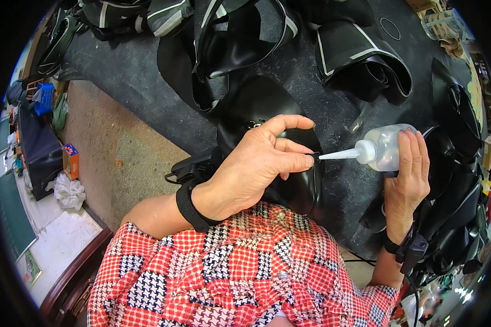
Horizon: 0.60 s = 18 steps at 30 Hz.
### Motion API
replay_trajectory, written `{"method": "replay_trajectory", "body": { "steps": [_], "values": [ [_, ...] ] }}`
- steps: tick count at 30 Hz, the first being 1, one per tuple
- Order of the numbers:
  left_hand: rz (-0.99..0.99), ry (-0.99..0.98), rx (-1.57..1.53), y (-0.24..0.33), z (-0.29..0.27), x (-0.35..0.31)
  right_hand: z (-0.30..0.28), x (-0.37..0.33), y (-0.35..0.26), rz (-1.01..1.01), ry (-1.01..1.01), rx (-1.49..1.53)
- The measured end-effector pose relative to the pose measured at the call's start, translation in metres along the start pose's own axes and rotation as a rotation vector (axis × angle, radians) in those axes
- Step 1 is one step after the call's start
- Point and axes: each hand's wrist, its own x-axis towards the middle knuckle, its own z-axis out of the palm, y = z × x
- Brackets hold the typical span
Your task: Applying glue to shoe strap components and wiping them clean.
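My right hand (pixel 408 185) is wrapped around a clear plastic squeeze bottle (pixel 382 143) with a white cap and a long tapered nozzle. The bottle lies sideways, its nozzle pointing left. At the nozzle's tip, my left hand (pixel 248 166) pinches a small black piece (pixel 315 156) between thumb and index finger; the other fingers are partly stretched out. Beneath that hand lies a glossy black leather piece (pixel 267 101) with a small metal fitting (pixel 256 123) on it. Whether the small piece joins this leather I cannot tell.
More black leather pieces with pale edge strips (pixel 360 54) lie along the far side of the dark worktable (pixel 142 103). Others are heaped at the right (pixel 447 218). A clear container (pixel 444 24) stands far right. On the left are an orange box (pixel 71 162) and a crumpled white bag (pixel 69 192).
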Motion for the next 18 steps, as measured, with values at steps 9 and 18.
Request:
{"method": "replay_trajectory", "body": {
  "steps": [9, 18],
  "values": [
    [0.001, 0.014, 0.012, -0.0007, 0.0011, 0.0014, -0.0016, 0.0020, 0.0018, 0.023, -0.012, -0.014],
    [-0.012, 0.011, 0.011, -0.0001, 0.0032, 0.0034, -0.0036, 0.0018, 0.0027, 0.016, 0.005, -0.031]
  ]
}}
